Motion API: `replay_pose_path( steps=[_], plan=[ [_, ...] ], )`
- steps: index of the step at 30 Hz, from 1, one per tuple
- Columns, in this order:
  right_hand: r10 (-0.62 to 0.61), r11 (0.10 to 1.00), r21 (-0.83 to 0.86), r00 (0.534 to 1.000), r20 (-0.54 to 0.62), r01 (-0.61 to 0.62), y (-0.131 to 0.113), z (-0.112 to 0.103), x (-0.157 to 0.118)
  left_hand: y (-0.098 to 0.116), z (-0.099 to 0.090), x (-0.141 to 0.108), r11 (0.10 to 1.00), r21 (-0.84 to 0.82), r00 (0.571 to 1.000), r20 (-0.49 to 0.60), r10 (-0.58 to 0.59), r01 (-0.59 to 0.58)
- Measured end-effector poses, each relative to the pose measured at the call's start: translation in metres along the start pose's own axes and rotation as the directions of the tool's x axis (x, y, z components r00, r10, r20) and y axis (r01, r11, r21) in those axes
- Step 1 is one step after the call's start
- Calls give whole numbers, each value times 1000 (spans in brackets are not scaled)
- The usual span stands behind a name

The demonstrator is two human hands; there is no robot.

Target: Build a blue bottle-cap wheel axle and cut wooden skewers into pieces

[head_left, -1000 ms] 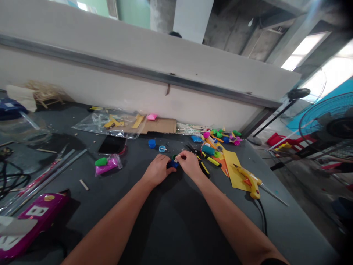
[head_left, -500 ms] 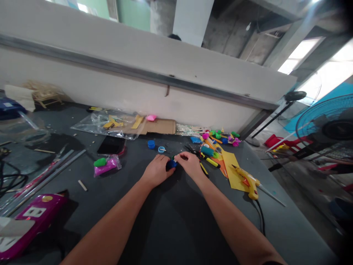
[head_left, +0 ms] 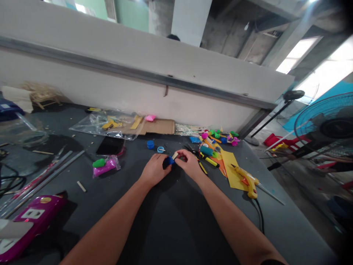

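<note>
"What are the person's hands doing?"

"The left hand is curled closed around one side of a blue piece, and the right hand grips a small wooden stick against it."

"Where's the blue piece?"

"Between the hands, held just above the dark grey desk, near the middle."

"What's close by?"

"Just ahead lie a blue bottle cap and black-handled scissors. To the right, a yellow hot glue gun rests beside yellow paper. To the left is magenta clay in a clear bag."
</note>
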State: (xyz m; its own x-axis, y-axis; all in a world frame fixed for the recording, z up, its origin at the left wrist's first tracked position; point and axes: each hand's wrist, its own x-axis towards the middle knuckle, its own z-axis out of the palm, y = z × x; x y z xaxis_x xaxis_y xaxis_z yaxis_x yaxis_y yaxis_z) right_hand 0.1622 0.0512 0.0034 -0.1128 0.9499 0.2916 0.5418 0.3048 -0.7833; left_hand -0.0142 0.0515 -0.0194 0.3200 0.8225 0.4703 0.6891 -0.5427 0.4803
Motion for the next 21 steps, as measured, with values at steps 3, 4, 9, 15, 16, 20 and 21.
replay_pose_path(
  steps=[3,4,9,15,16,20,21],
  plan=[
    [-97,989,-107,995,22,99,2,1,-2,-1,0,0,997,-53,999,4,-47,47],
    [-125,981,-142,992,30,128,3,1,-2,-2,0,0,995,-74,998,13,-61,62],
    [-186,954,-224,979,82,200,7,2,-2,-2,-2,0,982,-169,994,81,-75,88],
    [-122,956,-263,991,55,132,2,4,-5,-6,-3,1,965,-246,992,108,-67,92],
    [-96,957,-272,995,31,101,1,6,-7,-7,-3,0,959,-266,993,89,-75,96],
    [-9,948,-317,998,-59,-10,-7,19,-14,-11,-2,0,913,-377,983,-26,-182,159],
    [4,943,-332,998,-69,-27,-9,22,-15,-12,-2,0,898,-402,976,-49,-214,177]
  ],
)
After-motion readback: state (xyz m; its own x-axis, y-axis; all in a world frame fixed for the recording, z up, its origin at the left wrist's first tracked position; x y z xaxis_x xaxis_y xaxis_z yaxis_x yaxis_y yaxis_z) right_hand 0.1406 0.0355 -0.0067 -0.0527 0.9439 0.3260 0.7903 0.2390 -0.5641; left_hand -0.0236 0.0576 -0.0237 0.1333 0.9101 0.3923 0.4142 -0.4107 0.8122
